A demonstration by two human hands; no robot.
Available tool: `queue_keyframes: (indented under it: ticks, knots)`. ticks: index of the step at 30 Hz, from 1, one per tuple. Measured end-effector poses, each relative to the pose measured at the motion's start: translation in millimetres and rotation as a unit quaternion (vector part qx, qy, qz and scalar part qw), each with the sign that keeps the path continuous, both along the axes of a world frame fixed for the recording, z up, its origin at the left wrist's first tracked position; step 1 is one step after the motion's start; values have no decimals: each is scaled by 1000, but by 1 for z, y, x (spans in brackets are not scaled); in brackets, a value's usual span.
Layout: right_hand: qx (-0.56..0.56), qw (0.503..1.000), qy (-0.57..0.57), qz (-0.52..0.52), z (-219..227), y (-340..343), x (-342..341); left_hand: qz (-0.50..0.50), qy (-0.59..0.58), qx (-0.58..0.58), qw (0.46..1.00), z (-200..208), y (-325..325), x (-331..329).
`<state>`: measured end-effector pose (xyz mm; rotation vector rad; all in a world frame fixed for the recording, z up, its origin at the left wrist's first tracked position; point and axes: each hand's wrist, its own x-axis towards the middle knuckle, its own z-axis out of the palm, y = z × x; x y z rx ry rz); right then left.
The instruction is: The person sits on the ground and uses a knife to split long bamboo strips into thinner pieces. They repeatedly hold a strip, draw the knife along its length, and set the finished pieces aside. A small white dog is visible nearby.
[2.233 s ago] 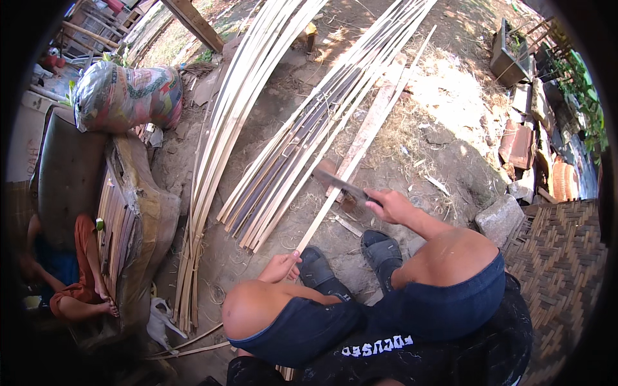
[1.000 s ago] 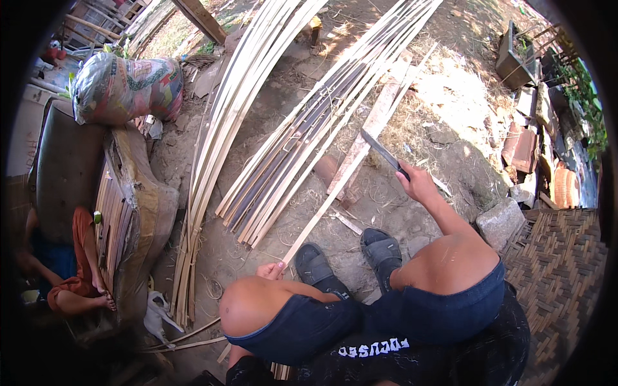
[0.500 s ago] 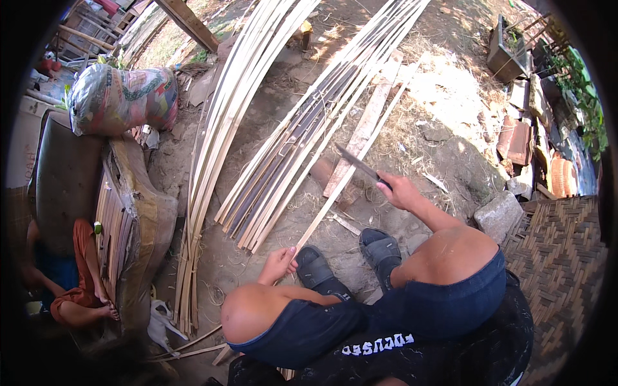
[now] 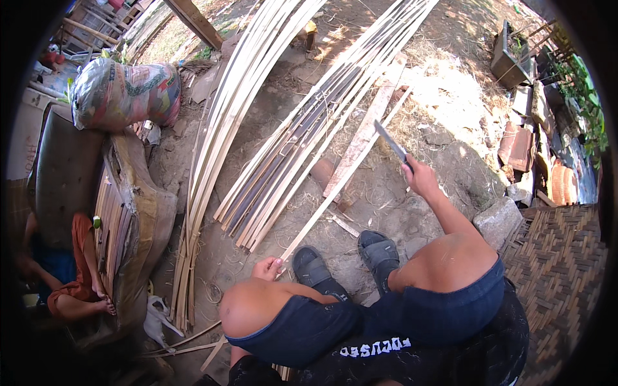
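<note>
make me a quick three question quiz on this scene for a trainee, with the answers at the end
1. Which hand holds the knife?
2. True or false: the knife is touching the bulky sack.
3. Fill in the blank: the left hand holds a long, pale ____.

Key:
1. The right hand.
2. False; the bulky sack lies at the upper left of the picture, well apart from the knife.
3. Strip.

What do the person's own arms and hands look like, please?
The left hand and right hand wear no gloves. The right forearm is bare, with no wristband visible; a black, pale-flecked sleeve shows on the left arm, which is mostly hidden.
</note>
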<state>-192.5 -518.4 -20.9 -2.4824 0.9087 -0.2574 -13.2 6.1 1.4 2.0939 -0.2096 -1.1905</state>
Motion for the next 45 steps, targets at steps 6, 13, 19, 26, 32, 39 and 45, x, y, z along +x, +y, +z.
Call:
queue_keyframes:
  ticks: [6, 13, 19, 26, 32, 39, 45]
  knots:
    - [-24, 998, -19, 58, -2, 1, 14, -31, -99, -63, 993, -23, 5, 1]
    - [-14, 988, 25, -155, 17, -66, 9, -21, -79, 78, 994, -24, 67, 11]
    - [56, 987, -51, 140, 14, 87, 11, -113, -252, -25, 961, -3, -80, -4]
    - [-21, 998, -37, 56, -3, 48, -5, -179, -323, 62, 927, -5, -65, -2]
    - [45, 994, -46, -89, 22, -1, 0, -135, -133, -56, 980, -4, -40, 6]
    - [101, 938, 68, 324, 52, 152, 11, -40, 150, -18, 988, -3, -83, 33]
    - [89, 985, 20, 144, 14, 78, 6, -16, 132, -47, 990, -11, -40, 9]
